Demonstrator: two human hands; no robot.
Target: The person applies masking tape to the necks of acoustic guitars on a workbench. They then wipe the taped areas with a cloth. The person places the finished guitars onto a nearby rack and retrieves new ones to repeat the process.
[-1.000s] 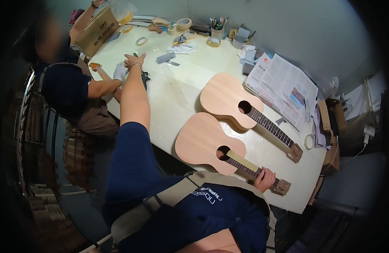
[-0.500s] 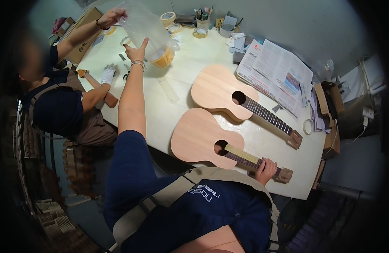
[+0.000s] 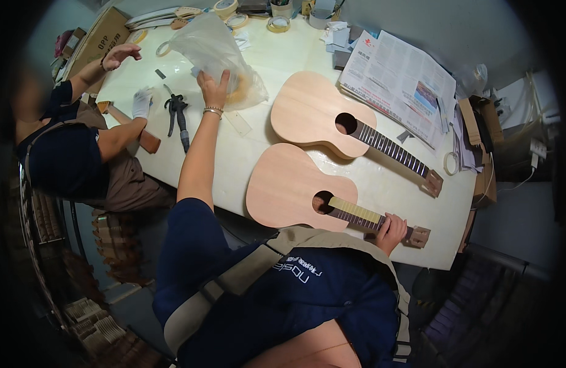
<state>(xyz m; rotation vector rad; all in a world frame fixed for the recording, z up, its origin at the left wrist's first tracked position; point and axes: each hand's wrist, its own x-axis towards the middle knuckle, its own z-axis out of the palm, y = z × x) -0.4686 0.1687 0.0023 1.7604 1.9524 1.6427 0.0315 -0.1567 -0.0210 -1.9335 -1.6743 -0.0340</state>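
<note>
My left hand [image 3: 214,89] reaches far across the pale table [image 3: 277,61] and grips a clear plastic bag [image 3: 212,46] with something yellowish inside. My right hand [image 3: 391,230] is closed around the neck of the near unfinished guitar [image 3: 286,187], which lies flat at the table's front edge. A second unfinished guitar [image 3: 313,113] with a dark fretboard lies just behind it.
A co-worker sits at the left, one gloved hand [image 3: 140,103] on a wooden neck piece [image 3: 135,132], the other hand [image 3: 119,56] raised beside the bag. Black pliers [image 3: 177,116], tape rolls [image 3: 278,24], a cardboard box [image 3: 99,40] and open newspapers [image 3: 399,80] lie on the table.
The co-worker held up the bag and has let go. My left hand has taken it and brought it down toward the table. My right hand stays on the guitar neck.
</note>
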